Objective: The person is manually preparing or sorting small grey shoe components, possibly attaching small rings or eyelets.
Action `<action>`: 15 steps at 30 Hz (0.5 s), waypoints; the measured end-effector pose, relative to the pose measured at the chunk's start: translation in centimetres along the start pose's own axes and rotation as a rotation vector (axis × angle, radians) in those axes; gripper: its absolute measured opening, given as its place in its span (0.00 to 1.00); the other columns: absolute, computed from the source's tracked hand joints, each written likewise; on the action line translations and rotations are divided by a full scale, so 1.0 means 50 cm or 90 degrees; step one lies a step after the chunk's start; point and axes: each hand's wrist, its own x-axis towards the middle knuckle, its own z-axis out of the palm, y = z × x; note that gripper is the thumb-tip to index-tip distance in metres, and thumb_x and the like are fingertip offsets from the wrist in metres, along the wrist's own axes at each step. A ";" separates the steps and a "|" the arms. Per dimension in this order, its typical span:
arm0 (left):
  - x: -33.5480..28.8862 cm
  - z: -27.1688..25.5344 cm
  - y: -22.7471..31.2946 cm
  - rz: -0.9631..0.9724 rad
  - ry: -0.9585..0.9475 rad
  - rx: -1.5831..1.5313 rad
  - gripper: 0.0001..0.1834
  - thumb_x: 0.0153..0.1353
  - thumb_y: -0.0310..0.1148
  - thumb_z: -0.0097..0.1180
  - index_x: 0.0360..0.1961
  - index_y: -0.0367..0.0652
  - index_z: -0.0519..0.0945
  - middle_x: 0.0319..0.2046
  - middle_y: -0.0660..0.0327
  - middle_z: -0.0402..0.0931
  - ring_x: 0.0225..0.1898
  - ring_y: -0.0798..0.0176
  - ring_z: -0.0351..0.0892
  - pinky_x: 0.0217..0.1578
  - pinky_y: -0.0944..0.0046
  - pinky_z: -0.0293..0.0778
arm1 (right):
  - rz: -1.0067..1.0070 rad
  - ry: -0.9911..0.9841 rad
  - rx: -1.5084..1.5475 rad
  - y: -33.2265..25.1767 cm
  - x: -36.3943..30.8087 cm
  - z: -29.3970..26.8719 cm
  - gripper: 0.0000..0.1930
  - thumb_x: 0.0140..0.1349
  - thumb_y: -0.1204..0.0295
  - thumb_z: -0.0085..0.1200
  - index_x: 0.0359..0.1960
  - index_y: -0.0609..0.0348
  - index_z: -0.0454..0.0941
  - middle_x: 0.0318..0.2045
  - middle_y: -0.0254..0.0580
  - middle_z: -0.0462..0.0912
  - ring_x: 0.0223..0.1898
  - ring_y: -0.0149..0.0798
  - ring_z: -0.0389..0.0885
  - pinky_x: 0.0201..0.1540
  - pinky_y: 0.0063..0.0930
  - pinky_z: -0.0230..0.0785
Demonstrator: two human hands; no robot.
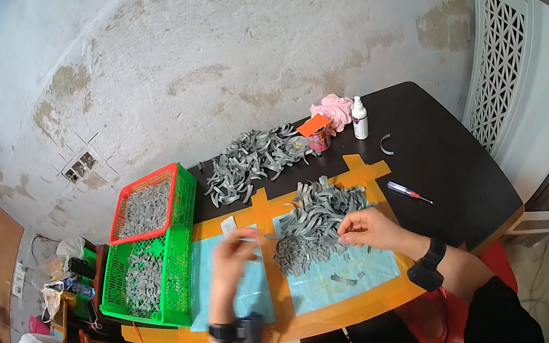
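Observation:
My left hand is raised above the blue sheet at the left, fingers drawn together. A short grey strip juts out from its fingertips toward the pile. My right hand is at the right edge of a heap of curved grey strips, thumb and fingers pinched. Whatever they hold, if anything, is too small to make out. In front of the heap lies a mound of small grey pieces on a light-blue sheet. Two loose strips rest nearer to me on that sheet.
A larger heap of grey strips lies behind. Left are a green basket and a red-rimmed basket, both holding grey pieces. A tin, pink cloth, white bottle and screwdriver stand or lie right.

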 end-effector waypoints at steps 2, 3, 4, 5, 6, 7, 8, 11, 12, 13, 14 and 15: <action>-0.005 0.104 -0.003 0.024 -0.113 0.239 0.10 0.52 0.32 0.65 0.36 0.41 0.81 0.32 0.62 0.80 0.32 0.64 0.79 0.34 0.64 0.75 | 0.079 -0.010 0.095 -0.010 0.003 -0.003 0.06 0.60 0.74 0.57 0.35 0.62 0.76 0.29 0.34 0.80 0.28 0.23 0.76 0.30 0.20 0.69; -0.011 0.145 0.003 0.069 -0.137 0.364 0.12 0.51 0.33 0.66 0.35 0.40 0.81 0.31 0.60 0.80 0.31 0.61 0.80 0.34 0.63 0.75 | 0.086 -0.013 0.115 -0.010 0.005 -0.008 0.06 0.60 0.74 0.57 0.36 0.62 0.75 0.29 0.34 0.80 0.28 0.23 0.76 0.30 0.19 0.69; -0.012 0.167 -0.016 0.118 -0.142 0.405 0.12 0.50 0.33 0.66 0.34 0.41 0.81 0.31 0.56 0.80 0.32 0.57 0.80 0.34 0.60 0.75 | 0.092 -0.018 0.134 -0.013 0.006 -0.008 0.07 0.60 0.74 0.57 0.37 0.62 0.75 0.29 0.34 0.80 0.28 0.23 0.76 0.30 0.18 0.69; -0.011 0.181 -0.034 0.167 -0.147 0.446 0.12 0.48 0.34 0.66 0.34 0.41 0.81 0.31 0.53 0.79 0.32 0.52 0.80 0.33 0.58 0.75 | 0.091 -0.019 0.131 -0.017 0.007 -0.007 0.07 0.60 0.74 0.57 0.37 0.62 0.75 0.29 0.34 0.80 0.28 0.23 0.76 0.30 0.18 0.69; -0.011 0.192 -0.026 0.140 -0.184 0.465 0.11 0.47 0.32 0.65 0.32 0.41 0.81 0.30 0.53 0.79 0.33 0.48 0.79 0.35 0.56 0.74 | 0.095 -0.013 0.150 -0.024 0.006 -0.007 0.06 0.61 0.74 0.56 0.36 0.62 0.74 0.29 0.35 0.79 0.28 0.24 0.76 0.31 0.18 0.69; -0.005 0.194 -0.032 0.144 -0.187 0.464 0.11 0.47 0.32 0.65 0.32 0.41 0.81 0.30 0.53 0.79 0.33 0.48 0.79 0.35 0.56 0.74 | 0.100 -0.008 0.169 -0.029 0.005 -0.007 0.05 0.61 0.75 0.55 0.35 0.62 0.74 0.28 0.35 0.79 0.27 0.24 0.76 0.32 0.18 0.69; -0.001 0.196 -0.043 0.156 -0.183 0.469 0.09 0.47 0.31 0.64 0.30 0.40 0.81 0.30 0.53 0.79 0.33 0.48 0.79 0.35 0.56 0.74 | 0.099 -0.005 0.167 -0.035 0.004 -0.007 0.05 0.61 0.75 0.55 0.35 0.62 0.74 0.28 0.35 0.79 0.27 0.24 0.76 0.32 0.18 0.69; 0.005 0.194 -0.049 0.158 -0.173 0.448 0.07 0.47 0.31 0.64 0.27 0.40 0.81 0.29 0.54 0.79 0.32 0.49 0.79 0.35 0.57 0.74 | 0.089 0.020 0.214 -0.045 0.002 -0.006 0.06 0.62 0.72 0.56 0.35 0.60 0.73 0.28 0.34 0.79 0.29 0.25 0.77 0.32 0.19 0.70; 0.008 0.193 -0.049 0.156 -0.183 0.425 0.08 0.46 0.29 0.64 0.28 0.40 0.81 0.28 0.54 0.79 0.31 0.50 0.80 0.34 0.58 0.74 | 0.089 0.028 0.212 -0.045 0.002 -0.008 0.06 0.62 0.72 0.55 0.34 0.60 0.73 0.29 0.34 0.79 0.29 0.25 0.77 0.33 0.19 0.70; 0.011 0.191 -0.051 0.154 -0.193 0.401 0.08 0.46 0.28 0.65 0.29 0.40 0.81 0.28 0.54 0.78 0.30 0.52 0.80 0.34 0.60 0.75 | 0.091 0.036 0.211 -0.045 0.002 -0.009 0.06 0.62 0.72 0.55 0.34 0.59 0.73 0.29 0.35 0.79 0.30 0.26 0.78 0.33 0.19 0.70; 0.014 0.189 -0.055 0.153 -0.195 0.402 0.08 0.46 0.28 0.65 0.29 0.40 0.81 0.28 0.54 0.78 0.30 0.52 0.80 0.34 0.60 0.75 | 0.091 0.038 0.212 -0.045 0.003 -0.009 0.06 0.62 0.72 0.55 0.34 0.59 0.73 0.29 0.35 0.79 0.30 0.26 0.78 0.33 0.19 0.70; 0.014 0.188 -0.060 0.130 -0.179 0.362 0.07 0.48 0.25 0.65 0.30 0.38 0.81 0.27 0.57 0.79 0.29 0.58 0.80 0.32 0.64 0.75 | 0.096 0.032 0.202 -0.047 0.002 -0.010 0.05 0.62 0.72 0.55 0.34 0.59 0.72 0.30 0.35 0.79 0.30 0.26 0.78 0.33 0.19 0.70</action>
